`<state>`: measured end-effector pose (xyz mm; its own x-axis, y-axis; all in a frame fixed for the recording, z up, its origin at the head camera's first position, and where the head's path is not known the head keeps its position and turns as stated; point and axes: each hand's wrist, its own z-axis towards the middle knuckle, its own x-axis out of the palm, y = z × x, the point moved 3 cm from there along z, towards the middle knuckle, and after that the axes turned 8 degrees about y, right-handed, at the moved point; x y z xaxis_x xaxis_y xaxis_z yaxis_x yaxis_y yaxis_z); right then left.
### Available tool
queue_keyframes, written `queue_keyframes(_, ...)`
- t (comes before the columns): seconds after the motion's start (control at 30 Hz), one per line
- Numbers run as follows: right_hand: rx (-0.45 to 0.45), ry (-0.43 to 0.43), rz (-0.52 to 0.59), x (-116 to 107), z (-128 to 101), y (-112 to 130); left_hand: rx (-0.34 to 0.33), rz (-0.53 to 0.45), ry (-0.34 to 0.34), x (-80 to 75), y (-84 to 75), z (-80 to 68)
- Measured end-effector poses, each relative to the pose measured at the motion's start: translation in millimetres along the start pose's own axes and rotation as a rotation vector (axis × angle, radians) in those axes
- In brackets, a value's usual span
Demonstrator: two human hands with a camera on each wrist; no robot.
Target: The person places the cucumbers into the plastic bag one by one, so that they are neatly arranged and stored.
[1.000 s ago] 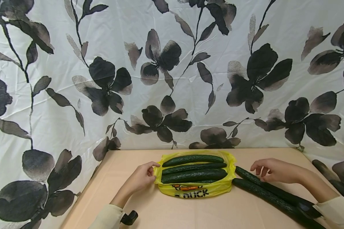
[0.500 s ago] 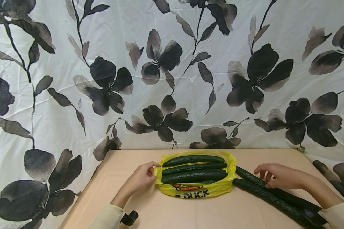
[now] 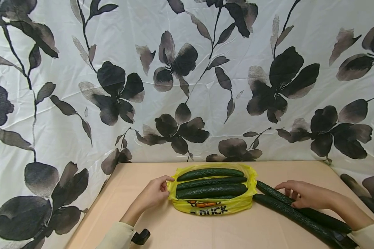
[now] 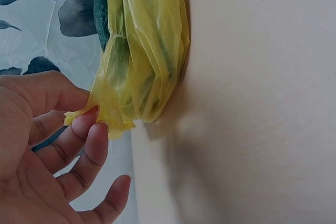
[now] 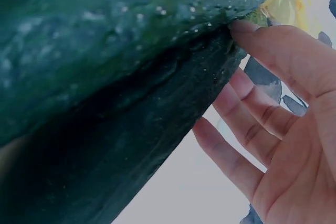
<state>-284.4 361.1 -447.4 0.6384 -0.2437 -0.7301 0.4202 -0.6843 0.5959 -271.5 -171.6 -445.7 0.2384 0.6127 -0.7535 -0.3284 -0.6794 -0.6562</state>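
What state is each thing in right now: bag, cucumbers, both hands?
Yellow bag: open, lying on the table, edge pinched.
Cucumbers in the bag: lying lengthwise, side by side.
Two loose cucumbers: flat on the table, right of the bag.
Left hand: pinches the bag's edge.
Right hand: fingers relaxed, resting on the loose cucumbers.

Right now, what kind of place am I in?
Probably a makeshift recording corner, not a real kitchen: a bare tan table, a flower-printed sheet hung as backdrop, and cucumbers in a yellow plastic bag.
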Motion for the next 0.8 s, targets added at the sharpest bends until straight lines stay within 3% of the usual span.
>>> queue_keyframes(0.5,0.079,0.006,-0.019,-0.4,2.3,-3.1,-0.014,-0.008,0.014,0.7,1.2,0.9)
queue_keyframes(0.8,0.149,0.095,0.05,-1.7,3.9,-1.8,-0.008,0.001,0.014,1.3,0.9,2.0)
